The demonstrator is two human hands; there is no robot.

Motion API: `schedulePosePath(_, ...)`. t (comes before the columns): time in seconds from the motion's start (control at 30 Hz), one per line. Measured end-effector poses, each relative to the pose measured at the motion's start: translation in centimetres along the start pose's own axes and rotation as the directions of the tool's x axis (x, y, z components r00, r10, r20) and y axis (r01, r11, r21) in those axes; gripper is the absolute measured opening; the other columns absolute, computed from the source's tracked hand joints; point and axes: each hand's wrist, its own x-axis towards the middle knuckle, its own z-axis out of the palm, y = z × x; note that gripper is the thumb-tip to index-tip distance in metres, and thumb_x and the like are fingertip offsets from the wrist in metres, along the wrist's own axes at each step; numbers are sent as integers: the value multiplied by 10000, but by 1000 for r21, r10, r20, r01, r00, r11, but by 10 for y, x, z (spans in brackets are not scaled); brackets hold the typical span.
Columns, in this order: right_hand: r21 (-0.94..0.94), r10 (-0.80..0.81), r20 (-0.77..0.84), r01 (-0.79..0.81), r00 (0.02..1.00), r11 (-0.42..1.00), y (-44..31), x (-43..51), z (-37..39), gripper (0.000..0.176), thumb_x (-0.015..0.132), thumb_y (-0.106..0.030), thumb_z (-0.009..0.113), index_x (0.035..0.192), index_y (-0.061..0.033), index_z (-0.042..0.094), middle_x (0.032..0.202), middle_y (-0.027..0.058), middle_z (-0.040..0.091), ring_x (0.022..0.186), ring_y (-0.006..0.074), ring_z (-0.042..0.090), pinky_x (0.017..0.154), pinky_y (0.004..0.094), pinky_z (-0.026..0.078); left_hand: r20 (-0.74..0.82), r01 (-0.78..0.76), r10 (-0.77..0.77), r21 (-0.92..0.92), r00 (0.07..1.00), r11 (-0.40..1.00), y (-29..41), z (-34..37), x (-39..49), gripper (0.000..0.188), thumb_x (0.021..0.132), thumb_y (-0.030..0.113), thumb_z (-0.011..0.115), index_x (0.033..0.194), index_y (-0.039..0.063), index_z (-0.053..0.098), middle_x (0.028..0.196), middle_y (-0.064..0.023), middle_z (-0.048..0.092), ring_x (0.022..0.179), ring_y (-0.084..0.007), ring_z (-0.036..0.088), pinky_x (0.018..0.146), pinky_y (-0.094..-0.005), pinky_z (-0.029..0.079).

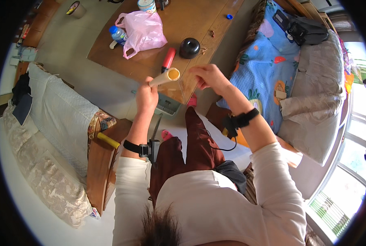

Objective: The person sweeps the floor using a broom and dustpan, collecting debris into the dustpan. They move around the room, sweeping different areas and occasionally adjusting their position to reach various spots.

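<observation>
My left hand (147,97) is closed around the lower part of a pale tube (162,79). The tube tilts up to the right, and its near end shows a yellow-brown round face. To the right of that end, and apart from it, my right hand (210,79) hovers by the table edge with curled fingers. Whether anything thin is between those fingers I cannot tell. Just beyond the tube, a red and black cylinder (169,57) lies on the wooden table (195,18). A glossy black round container (189,48) with a hole in its top stands beside it.
A pink plastic bag (146,30), a blue-capped bottle (118,34) and a tub (147,5) occupy the table's left side. A blue cap (229,17) lies near its right edge. Below is a grey-green dustpan (167,106). Sofas flank me, the right one under a blue quilt (257,70).
</observation>
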Motion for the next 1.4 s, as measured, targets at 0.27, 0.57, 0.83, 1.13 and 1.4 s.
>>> schedulePosePath(0.27, -653, -229, -282, -12, 932, 758, 105, 187, -102, 616, 703, -204, 754, 1228, -10, 496, 1006, 156, 608, 910, 293, 631, 778, 333, 519, -65, 116, -105, 182, 992, 977, 5, 64, 77, 90, 873, 118, 579, 842, 39, 548, 780, -184, 616, 749, -411, 593, 653, -452, 476)
schedulePosePath(0.57, -474, -305, -255, 157, 917, 867, 77, 249, -41, 1015, 613, -237, 827, 1408, -68, 218, 1324, 207, 404, 1186, 364, 487, 962, 406, 455, -225, 263, -214, 220, 951, 939, -10, 73, 97, 61, 833, 18, 543, 872, 48, 508, 779, -172, 594, 730, -406, 593, 642, -438, 480)
schedulePosePath(0.83, -503, -345, -637, -32, 689, 864, 86, 296, -123, 433, 771, -202, 676, 1154, -41, 553, 1128, 204, 534, 1032, 360, 558, 862, 418, 482, -297, 313, -233, 263, 926, 913, -4, 80, 116, 69, 865, 82, 549, 925, 51, 538, 737, -96, 594, 620, -240, 616, 594, -358, 490)
schedulePosePath(1.13, -789, -474, -393, -24, 788, 614, 94, 326, -193, 218, 839, -213, 626, 975, -54, 563, 1049, 156, 552, 922, 357, 587, 783, 427, 503, -262, 302, -231, 276, 937, 912, 5, 98, 130, 114, 853, 43, 522, 955, 79, 557, 802, -66, 599, 610, -215, 621, 586, -354, 497)
schedulePosePath(1.4, -867, -521, 94, 327, 848, 376, 119, 252, -155, 353, 750, -165, 714, 1073, -132, 575, 1148, 62, 491, 1087, 284, 482, 864, 383, 497, -284, 386, -319, 222, 904, 895, -13, 88, 115, 91, 854, 70, 556, 940, 100, 560, 827, -64, 623, 654, -220, 632, 616, -334, 500)
